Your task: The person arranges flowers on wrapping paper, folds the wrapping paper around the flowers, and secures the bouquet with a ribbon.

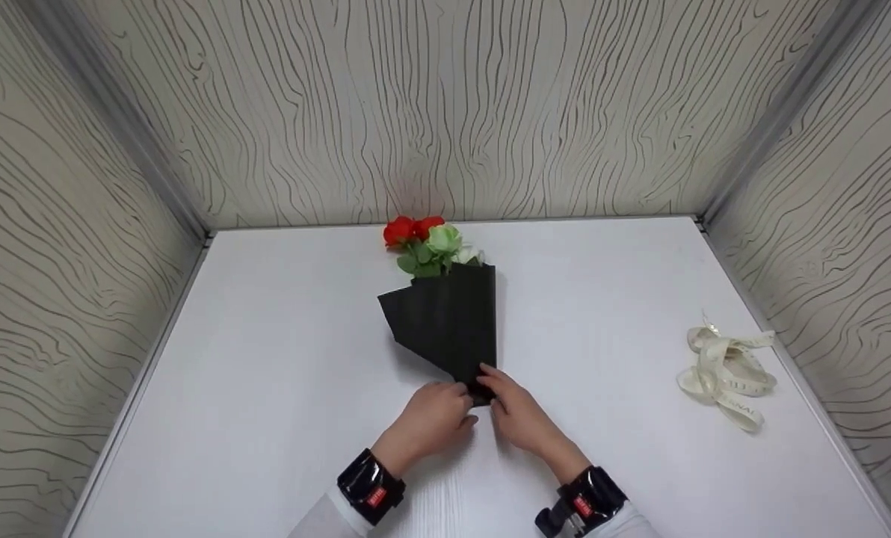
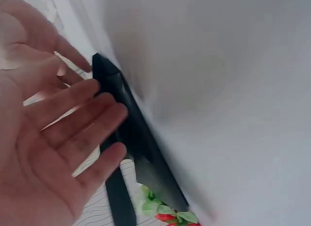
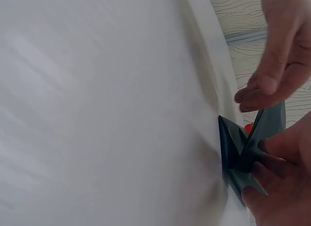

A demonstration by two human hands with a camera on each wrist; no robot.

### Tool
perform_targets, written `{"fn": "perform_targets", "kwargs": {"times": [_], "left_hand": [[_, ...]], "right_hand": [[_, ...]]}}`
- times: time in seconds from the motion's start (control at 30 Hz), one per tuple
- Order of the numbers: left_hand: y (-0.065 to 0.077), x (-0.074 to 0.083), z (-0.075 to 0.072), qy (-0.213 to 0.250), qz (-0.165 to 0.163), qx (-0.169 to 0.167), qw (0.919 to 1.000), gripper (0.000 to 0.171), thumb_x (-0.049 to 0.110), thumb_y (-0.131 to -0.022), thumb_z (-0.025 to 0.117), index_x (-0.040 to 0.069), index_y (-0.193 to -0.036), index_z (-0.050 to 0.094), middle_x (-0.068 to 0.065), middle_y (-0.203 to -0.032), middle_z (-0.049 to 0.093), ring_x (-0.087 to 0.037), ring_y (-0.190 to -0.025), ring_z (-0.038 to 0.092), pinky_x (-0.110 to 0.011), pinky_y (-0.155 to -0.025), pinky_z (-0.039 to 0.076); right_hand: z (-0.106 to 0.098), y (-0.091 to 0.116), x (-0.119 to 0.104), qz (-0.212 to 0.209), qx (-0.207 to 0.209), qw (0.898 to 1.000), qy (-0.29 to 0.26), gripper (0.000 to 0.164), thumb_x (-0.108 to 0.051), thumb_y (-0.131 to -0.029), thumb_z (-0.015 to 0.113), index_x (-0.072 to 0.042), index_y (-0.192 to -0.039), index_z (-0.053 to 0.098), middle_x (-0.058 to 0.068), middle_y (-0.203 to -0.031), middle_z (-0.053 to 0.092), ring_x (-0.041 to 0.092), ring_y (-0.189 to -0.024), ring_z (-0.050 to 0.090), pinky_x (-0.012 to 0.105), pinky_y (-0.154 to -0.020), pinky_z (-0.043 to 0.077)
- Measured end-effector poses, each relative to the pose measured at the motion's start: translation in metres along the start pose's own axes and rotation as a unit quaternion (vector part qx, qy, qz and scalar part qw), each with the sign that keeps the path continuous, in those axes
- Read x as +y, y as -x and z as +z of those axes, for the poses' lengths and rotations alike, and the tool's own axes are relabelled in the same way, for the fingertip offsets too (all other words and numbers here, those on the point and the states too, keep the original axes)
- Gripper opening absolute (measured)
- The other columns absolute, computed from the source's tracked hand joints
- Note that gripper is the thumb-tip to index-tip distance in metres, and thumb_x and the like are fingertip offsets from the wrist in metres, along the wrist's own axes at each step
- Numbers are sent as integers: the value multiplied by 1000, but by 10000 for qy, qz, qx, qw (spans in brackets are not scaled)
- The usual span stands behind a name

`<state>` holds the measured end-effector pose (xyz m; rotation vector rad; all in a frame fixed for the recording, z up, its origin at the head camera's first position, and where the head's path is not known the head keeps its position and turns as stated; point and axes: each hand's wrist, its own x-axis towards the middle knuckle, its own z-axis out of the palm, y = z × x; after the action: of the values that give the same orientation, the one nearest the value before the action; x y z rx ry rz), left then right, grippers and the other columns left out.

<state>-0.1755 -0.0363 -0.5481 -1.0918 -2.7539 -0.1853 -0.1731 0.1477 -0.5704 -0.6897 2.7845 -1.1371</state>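
Head: black-wrapped bouquet (image 1: 453,314) lies centrally on white tabletop (image 1: 281,321); pale lettered ribbon (image 1: 711,366) at right; line-grained panels (image 1: 415,97) and grey rails (image 1: 782,112) border three sides | Left wrist: left hand (image 2: 60,143), fingers extended and apart, against bouquet's narrow end | Right wrist: right hand (image 3: 284,182), fingers extended against bouquet, not clamped; tabletop shadowed alongside

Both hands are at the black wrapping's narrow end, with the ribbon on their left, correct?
Not quite: the ribbon lies to their right, as the head view shows. The left hand and right hand are at the black wrapping's narrow end.
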Motion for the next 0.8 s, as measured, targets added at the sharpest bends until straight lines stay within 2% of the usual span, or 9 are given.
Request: {"fn": "perform_targets", "kwargs": {"times": [0.07,0.17,0.23,0.3,0.43,0.6,0.8], "left_hand": [[-4,-2,-2,-26,-3,302,9995,18,25,-79,70,10,-87,66,-1,-87,57,-17,-82,55,-30,-73,46],[-8,-9,1,-169,-77,503,9986,30,22,-76,72,7,-100,63,-6,-107,56,-21,-102,53,-33,-87,42],[-8,-14,5,-272,-197,327,9989,41,23,-76,72,5,-111,59,-10,-121,52,-25,-115,47,-38,-94,38],[-8,-16,8,-300,-335,14,9990,51,24,-77,71,5,-121,54,-12,-130,48,-27,-121,42,-41,-97,35],[-6,-17,12,-321,-490,-512,9970,58,30,-81,67,8,-131,48,-10,-134,45,-27,-123,40,-43,-97,34],[-4,-16,16,-546,-583,-660,9946,58,37,-81,66,11,-130,50,-8,-133,46,-27,-121,43,-44,-97,34],[-5,-12,19,-604,-665,-782,9929,57,38,-79,67,11,-128,52,-9,-131,48,-28,-118,45,-48,-96,34]], "right_hand": [[0,-1,0,-31,-51,9999,92,35,3,-91,44,1,-125,51,13,-140,36,27,-126,36,41,-99,33],[1,-2,-1,-54,-161,9995,277,34,2,-91,43,1,-124,52,13,-139,38,28,-125,37,41,-98,34],[2,-2,-1,-85,-238,9990,375,33,2,-92,43,1,-123,53,13,-139,39,28,-124,38,41,-98,34],[2,-2,-1,-121,-317,9985,423,32,2,-92,43,2,-122,53,14,-138,39,29,-124,39,42,-98,34],[0,-4,1,-86,-322,9987,393,31,2,-93,42,1,-121,55,12,-137,41,27,-123,40,41,-97,35],[-3,-13,9,95,-55,9983,568,35,-6,-92,49,-3,-127,51,8,-140,37,22,-125,38,37,-97,35],[-5,-28,22,149,-27,9903,1382,52,-24,-90,57,-10,-138,40,6,-146,28,24,-129,30,39,-99,33]]}}
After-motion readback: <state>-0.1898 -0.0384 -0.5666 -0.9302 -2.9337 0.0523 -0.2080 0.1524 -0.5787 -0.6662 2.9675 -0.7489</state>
